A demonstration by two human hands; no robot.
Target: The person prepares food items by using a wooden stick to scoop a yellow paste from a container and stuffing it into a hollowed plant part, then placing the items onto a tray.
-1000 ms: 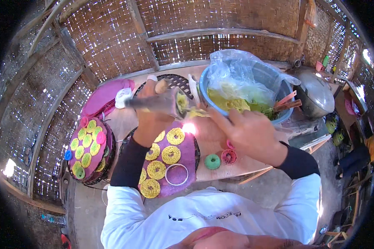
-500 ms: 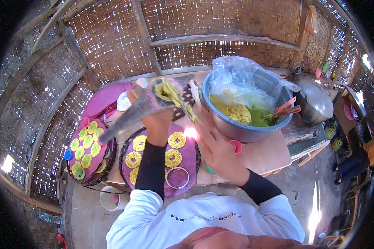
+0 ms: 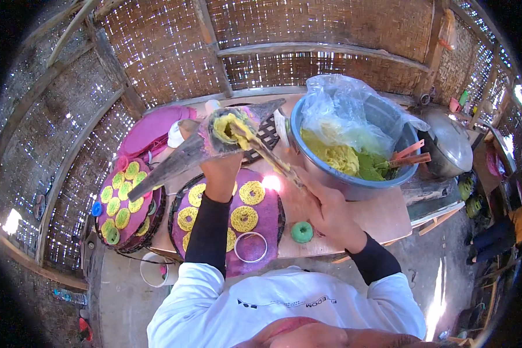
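Observation:
My left hand (image 3: 220, 174) is closed around a dough press with long wooden handles (image 3: 167, 169), held over the table. Yellow dough (image 3: 224, 129) fills the press's round opening. In my right hand (image 3: 336, 217) is a wooden stick (image 3: 274, 160), smeared with yellow dough, its far end at that opening. Under my left forearm lies a purple mat (image 3: 265, 218) on a dark round rack, bearing several yellow lacy dough rings (image 3: 244, 218). A white hoop (image 3: 251, 247) rests on the mat's near edge. Near my right hand sits a green ring-shaped object (image 3: 301, 232).
A large grey-blue basin (image 3: 354, 184) with yellow and green dough and a plastic bag stands at right. Beside it is a lidded metal pot (image 3: 446, 139). Stacked racks with yellow-green rounds (image 3: 122, 218) are at left, purple mats (image 3: 156, 129) behind. A white bucket (image 3: 152, 270) stands below.
The stick, blurred before, now reaches plainly from my right hand into the press opening. My right hand has shifted slightly right and down, uncovering the green object and covering a red one.

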